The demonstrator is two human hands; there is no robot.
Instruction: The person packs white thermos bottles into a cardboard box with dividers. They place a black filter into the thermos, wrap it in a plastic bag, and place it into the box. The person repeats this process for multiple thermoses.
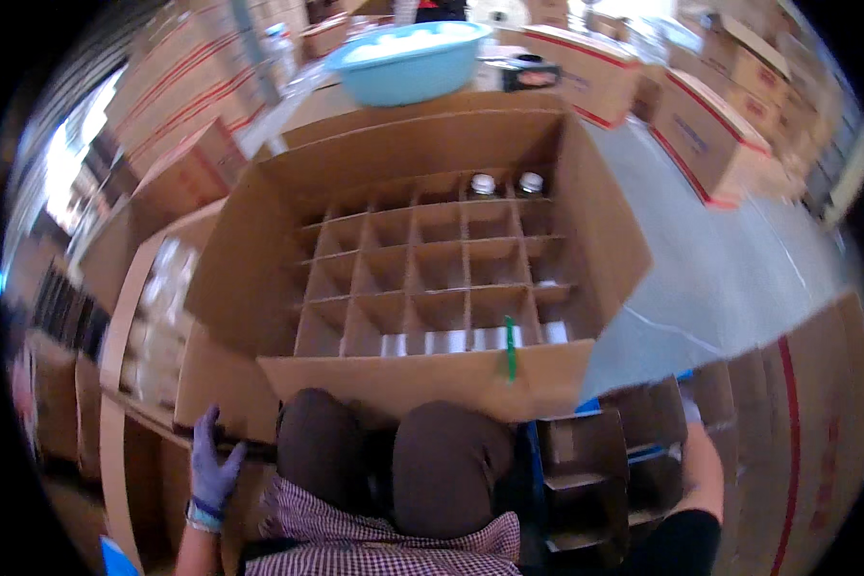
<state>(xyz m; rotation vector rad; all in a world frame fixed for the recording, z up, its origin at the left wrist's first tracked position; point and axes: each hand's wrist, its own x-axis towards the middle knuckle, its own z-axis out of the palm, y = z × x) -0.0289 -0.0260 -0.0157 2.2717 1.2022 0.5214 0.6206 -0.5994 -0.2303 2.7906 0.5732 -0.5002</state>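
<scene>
An open cardboard box with a cardboard grid divider stands in front of my knees. Two capped bottles sit in cells of the far row, toward the right; the other cells look empty. My left hand, in a purple glove, rests with fingers spread on the edge of a low carton at my lower left, holding nothing. My right arm reaches down at the lower right into a smaller divided carton; my right hand is hidden behind its partitions.
A light blue plastic basin sits beyond the box on a surface. Cardboard cartons with red stripes are stacked at the back, left and right. A grey floor strip runs along the right. Another carton stands at far right.
</scene>
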